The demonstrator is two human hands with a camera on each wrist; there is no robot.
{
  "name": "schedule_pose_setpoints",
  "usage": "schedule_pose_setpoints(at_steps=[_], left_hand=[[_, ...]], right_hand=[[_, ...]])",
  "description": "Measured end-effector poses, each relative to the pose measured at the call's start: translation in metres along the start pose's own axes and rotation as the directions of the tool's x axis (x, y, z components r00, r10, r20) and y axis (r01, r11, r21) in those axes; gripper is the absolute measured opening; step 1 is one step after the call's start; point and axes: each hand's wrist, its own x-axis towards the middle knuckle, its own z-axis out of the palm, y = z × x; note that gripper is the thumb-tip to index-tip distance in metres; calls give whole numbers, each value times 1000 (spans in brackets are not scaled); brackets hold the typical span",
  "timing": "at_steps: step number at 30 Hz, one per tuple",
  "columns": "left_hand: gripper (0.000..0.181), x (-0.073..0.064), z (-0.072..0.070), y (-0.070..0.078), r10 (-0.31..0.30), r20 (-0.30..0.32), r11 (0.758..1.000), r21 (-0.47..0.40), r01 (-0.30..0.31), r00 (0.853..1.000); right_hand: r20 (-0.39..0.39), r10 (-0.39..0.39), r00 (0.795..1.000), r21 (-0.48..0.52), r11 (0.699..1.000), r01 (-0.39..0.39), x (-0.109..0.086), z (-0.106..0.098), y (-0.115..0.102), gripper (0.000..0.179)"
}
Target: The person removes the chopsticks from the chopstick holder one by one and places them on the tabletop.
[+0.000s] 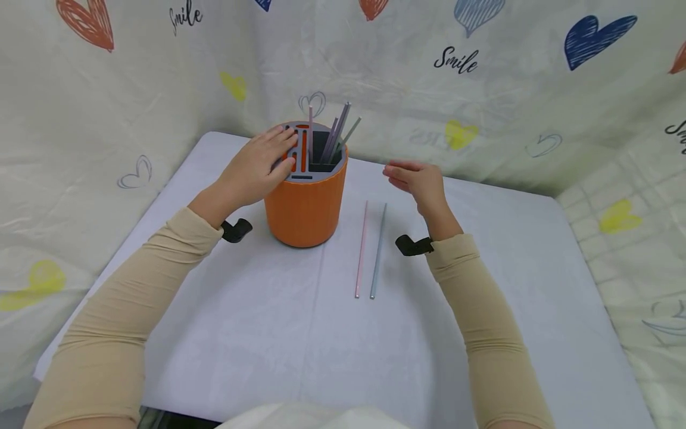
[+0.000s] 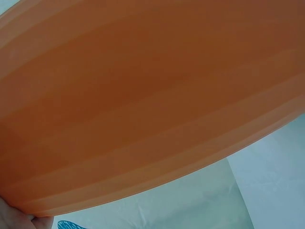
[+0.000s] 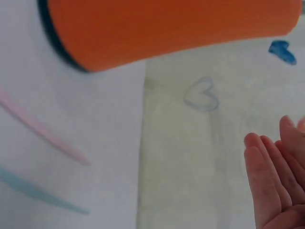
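My left hand (image 1: 254,164) rests on the grey slotted top of an orange round desk organizer (image 1: 305,214), fingers spread over its left part. In the left wrist view the organizer's wall (image 2: 152,95) fills most of the picture. Several thin purple sticks (image 1: 336,132), a green stick (image 1: 351,130) and a pink stick (image 1: 310,128) stand in the organizer. To its right, my right hand (image 1: 420,182) is raised with straight fingers, holding nothing. Below that hand, a pink stick (image 1: 361,250) and a light blue stick (image 1: 378,250) lie side by side, apart.
The organizer stands near the back edge of a white table (image 1: 257,345). A pale curtain (image 1: 375,89) printed with hearts and words hangs behind the table and along its sides. Each wrist wears a black camera mount, such as the right mount (image 1: 414,245).
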Motion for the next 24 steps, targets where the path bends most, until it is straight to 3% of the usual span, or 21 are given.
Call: schedule_pose_setpoints(at_steps=[5,9,16,24], left_hand=[[54,0,0,0,-3,-1,1000,3,3,1000],[54,0,0,1,-1,-5,1000,1,1,1000],[54,0,2,0,-5,-5,1000,1,5,1000],[53,1,1,1,-12,-4,1000,1,12,1000]], right_hand=[[72,-133,988,48,990,130,-11,25,-24,35],[105,-194,975,56,980,189,-17,42,-34,36],[115,-269,956,47,963,266,-22,62,-42,41],[76,-354,932,119,931,344,-21,82,-45,35]])
